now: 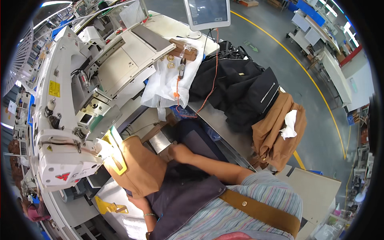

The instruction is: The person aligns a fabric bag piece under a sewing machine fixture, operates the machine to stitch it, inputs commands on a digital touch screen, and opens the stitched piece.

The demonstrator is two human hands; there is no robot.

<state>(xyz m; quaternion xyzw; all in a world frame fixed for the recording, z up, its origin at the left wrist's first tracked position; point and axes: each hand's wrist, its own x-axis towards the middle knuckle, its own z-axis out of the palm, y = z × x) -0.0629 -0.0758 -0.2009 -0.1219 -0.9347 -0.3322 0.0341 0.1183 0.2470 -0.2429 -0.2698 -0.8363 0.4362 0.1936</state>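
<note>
A brown fabric piece [142,166], shaped like part of a bag, hangs in front of me under the head of a large white sewing machine [70,160]. A yellow frame [116,156] lies against its upper left part, lit brightly by the machine's lamp. My right hand [181,153] is closed at the fabric's right edge, beside a shiny metal plate [160,142]; its fingertips are hidden. My left hand [139,203], with a bracelet at the wrist, reaches behind the fabric's lower edge. The fabric covers most of its fingers, so their grip does not show.
Black fabric bags [236,84] and folded brown fabric [280,128] lie to the right. Snips [182,69] on an orange cord rest on white plastic sheeting [160,86] with small gold rings. A screen [209,14] stands at the back; a yellow template [108,206] lies lower left.
</note>
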